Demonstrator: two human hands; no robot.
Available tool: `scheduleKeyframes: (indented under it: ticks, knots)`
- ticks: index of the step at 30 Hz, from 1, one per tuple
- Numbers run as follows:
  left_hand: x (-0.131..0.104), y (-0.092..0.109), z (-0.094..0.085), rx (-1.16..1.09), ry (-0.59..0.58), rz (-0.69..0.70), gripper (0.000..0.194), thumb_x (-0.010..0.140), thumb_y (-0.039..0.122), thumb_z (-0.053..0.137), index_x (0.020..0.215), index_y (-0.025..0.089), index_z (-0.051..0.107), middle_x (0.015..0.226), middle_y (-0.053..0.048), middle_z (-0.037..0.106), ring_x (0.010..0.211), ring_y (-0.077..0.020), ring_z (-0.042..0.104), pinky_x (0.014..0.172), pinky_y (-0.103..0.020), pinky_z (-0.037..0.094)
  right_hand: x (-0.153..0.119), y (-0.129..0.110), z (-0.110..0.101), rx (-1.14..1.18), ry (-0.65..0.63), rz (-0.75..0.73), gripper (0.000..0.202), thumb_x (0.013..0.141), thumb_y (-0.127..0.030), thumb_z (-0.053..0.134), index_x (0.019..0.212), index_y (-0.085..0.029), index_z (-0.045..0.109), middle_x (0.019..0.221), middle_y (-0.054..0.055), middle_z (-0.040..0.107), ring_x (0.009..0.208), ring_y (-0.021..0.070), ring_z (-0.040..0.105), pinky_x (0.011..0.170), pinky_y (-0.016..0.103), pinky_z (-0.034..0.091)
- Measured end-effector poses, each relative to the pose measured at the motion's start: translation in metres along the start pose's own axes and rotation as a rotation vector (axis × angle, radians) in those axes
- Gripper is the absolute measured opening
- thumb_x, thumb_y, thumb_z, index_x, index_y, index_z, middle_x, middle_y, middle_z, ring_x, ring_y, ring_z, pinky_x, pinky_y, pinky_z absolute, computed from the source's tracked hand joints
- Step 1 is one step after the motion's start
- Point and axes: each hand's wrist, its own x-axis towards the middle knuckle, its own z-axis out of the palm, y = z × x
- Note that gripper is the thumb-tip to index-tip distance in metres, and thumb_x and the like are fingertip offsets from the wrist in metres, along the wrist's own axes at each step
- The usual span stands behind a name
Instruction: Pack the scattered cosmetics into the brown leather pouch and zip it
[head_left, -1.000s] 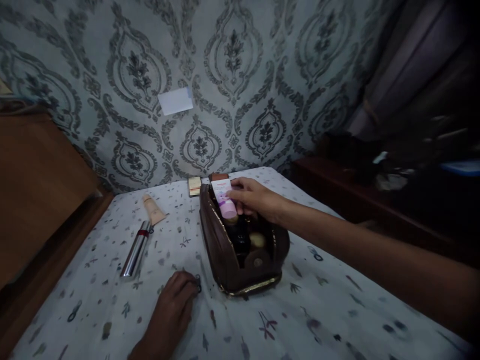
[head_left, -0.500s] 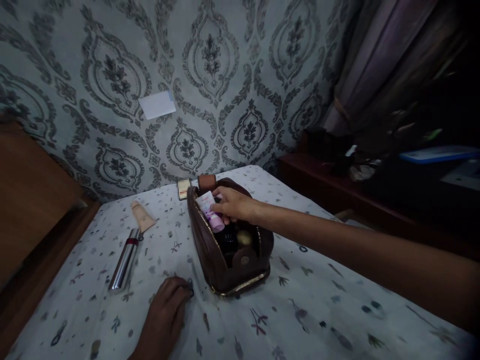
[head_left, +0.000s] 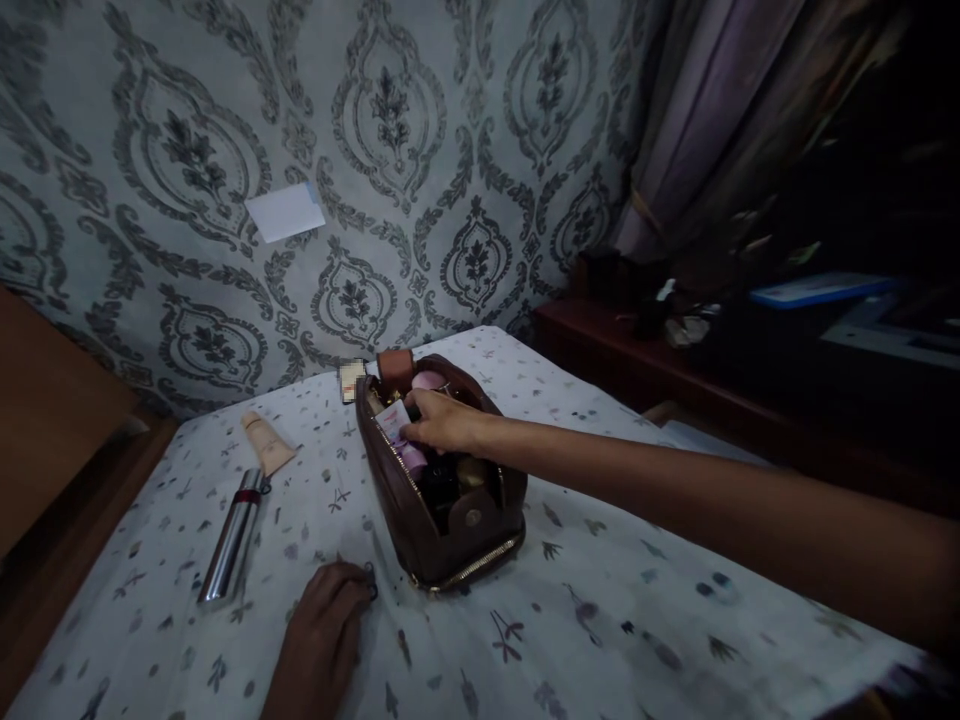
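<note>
A brown zip-up toiletry bag (head_left: pixel 394 510) stands on the patterned sheet with its top unzipped. My right hand (head_left: pixel 442 422) reaches into it, thumb and fingers closed on a small white-and-lilac squeeze tube (head_left: pixel 393 424). The tube's lilac end points down into the bag. Around it lie a pink item (head_left: pixel 428 381), a dark item (head_left: pixel 439 482) and a gold round lid (head_left: pixel 472 472), partly hidden. Left of the bag, my left hand (head_left: pixel 326 610) rests on the sheet, fingers loosely bent, fingertips partly hidden. A small dark ring shape shows beside them; I cannot tell whether it is printed.
A beige tube (head_left: pixel 268 445) and a silver cylinder with a red band (head_left: pixel 232 535) lie to the left on the sheet (head_left: pixel 480 640). A small pale box (head_left: pixel 352 381) is behind the bag. Patterned wallpaper rises at the back. A dark red ledge (head_left: pixel 577 345) runs along the right.
The white-and-lilac tube has gone lower and deeper into the bag with my right hand. More of the bag's far contents show. The view has shifted slightly; my left hand stays on the sheet.
</note>
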Motion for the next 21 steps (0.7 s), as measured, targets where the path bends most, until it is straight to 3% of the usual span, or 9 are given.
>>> scheduleKeyframes:
  ticks: [5,9,15,21]
  knots:
    - [-0.005,-0.006,0.002,0.024,-0.068,-0.024,0.022,0.091,0.011,0.047,0.100,0.023,0.063,0.103,-0.009,0.070,0.096,-0.0216,0.068,0.079,-0.032,0.059,-0.001,0.000,-0.002,-0.093,-0.001,-0.016,0.031,0.083,-0.021,0.062,0.113,-0.014,0.063,0.099,0.010,0.074,0.081,0.0193,0.070,0.057,0.022,0.045]
    - [-0.005,-0.005,0.003,0.039,-0.057,-0.021,0.021,0.092,0.012,0.046,0.099,0.023,0.063,0.102,-0.009,0.070,0.094,-0.0211,0.068,0.079,-0.031,0.058,0.001,0.001,0.000,-0.157,0.002,-0.039,0.034,0.083,-0.023,0.062,0.116,-0.014,0.061,0.116,0.014,0.071,0.103,0.0243,0.068,0.068,0.024,0.048]
    - [-0.002,-0.005,0.003,0.049,0.002,0.044,0.020,0.092,0.015,0.049,0.100,0.025,0.064,0.099,-0.006,0.071,0.092,-0.0194,0.070,0.079,-0.028,0.059,-0.003,0.000,-0.003,-0.229,-0.011,-0.062,0.039,0.083,-0.026,0.060,0.120,-0.013,0.060,0.121,0.017,0.069,0.109,0.0288,0.068,0.077,0.030,0.052]
    - [-0.003,-0.017,0.004,0.095,0.027,0.165,0.018,0.094,0.024,0.049,0.102,0.025,0.065,0.101,-0.005,0.071,0.090,-0.0185,0.070,0.078,-0.026,0.059,-0.013,-0.003,-0.006,-0.245,-0.028,-0.066,0.042,0.079,-0.026,0.062,0.120,-0.015,0.060,0.127,0.017,0.067,0.114,0.0311,0.066,0.081,0.034,0.054]
